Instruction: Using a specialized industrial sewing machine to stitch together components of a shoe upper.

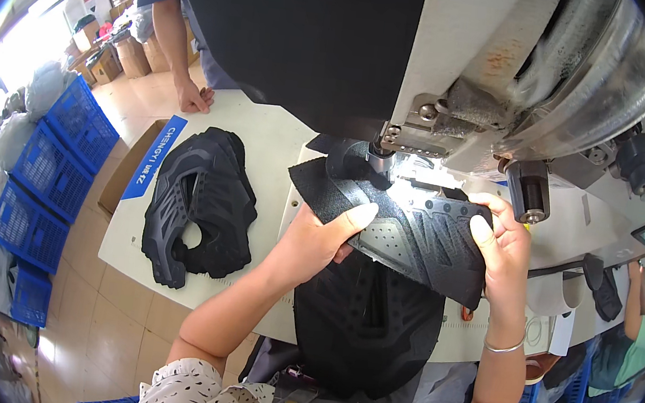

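Note:
My left hand (pixel 326 238) and my right hand (pixel 504 250) grip a black shoe upper (pixel 429 245) from either side, thumbs on top. A row of eyelets and a perforated patch show on it. Its far edge lies under the lit working end (pixel 381 159) of a sewing machine (pixel 463 82); the exact contact point is lost in glare. Below my hands, another black upper piece (pixel 362 341) hangs over the table's near edge toward my lap. To the left, a stack of similar black uppers (pixel 203 204) lies on the table.
The white table (pixel 123 238) holds the machine. A blue sign (pixel 154 158) stands by a cardboard box (pixel 123 171) at its left edge. Blue crates (pixel 30 216) are stacked further left. Another person's hand (pixel 193 97) rests at the table's far edge; a green-sleeved person (pixel 644 350) sits far right.

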Tool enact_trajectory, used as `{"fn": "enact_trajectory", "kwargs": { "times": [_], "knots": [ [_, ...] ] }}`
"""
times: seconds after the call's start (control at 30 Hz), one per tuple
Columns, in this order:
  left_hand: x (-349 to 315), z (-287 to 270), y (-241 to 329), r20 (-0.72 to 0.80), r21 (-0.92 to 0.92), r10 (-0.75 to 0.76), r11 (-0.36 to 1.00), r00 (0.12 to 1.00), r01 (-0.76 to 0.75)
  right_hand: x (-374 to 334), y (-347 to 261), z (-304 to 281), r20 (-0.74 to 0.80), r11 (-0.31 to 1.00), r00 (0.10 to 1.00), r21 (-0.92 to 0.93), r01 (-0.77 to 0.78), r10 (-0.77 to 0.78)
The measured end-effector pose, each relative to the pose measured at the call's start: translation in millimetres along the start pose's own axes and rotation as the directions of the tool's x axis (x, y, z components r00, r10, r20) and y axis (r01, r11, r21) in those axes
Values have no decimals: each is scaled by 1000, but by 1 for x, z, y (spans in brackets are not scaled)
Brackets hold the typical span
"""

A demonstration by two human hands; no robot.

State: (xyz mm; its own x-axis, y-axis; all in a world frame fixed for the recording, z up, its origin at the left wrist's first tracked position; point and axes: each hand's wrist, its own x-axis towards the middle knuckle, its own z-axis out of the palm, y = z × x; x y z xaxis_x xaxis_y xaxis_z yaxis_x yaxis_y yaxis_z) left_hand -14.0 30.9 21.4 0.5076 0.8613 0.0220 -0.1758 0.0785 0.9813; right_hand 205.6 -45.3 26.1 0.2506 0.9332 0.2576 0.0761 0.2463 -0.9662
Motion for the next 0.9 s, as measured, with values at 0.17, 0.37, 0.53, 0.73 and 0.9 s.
{"fn": "enact_trajectory", "kwargs": {
  "times": [0.17,0.37,0.53,0.73,0.9],
  "knots": [
    [5,-2,3,9,29,34,999,999,-35,-2,0,3,-2,999,1000,30,22,-22],
    [10,-6,-2,-38,17,16,1000,999,-16,-16,-2,13,-28,999,999,33,35,-34],
    [-18,16,-17,39,-5,-63,998,997,63,-31,-3,22,-12,997,1000,80,-16,16],
    [-42,29,-29,65,-69,15,998,998,-10,-38,10,8,-14,997,999,-66,41,-42],
    [-41,10,-23,91,-168,-124,976,988,138,43,65,-24,67,984,998,-180,19,-7]
  ]
}}
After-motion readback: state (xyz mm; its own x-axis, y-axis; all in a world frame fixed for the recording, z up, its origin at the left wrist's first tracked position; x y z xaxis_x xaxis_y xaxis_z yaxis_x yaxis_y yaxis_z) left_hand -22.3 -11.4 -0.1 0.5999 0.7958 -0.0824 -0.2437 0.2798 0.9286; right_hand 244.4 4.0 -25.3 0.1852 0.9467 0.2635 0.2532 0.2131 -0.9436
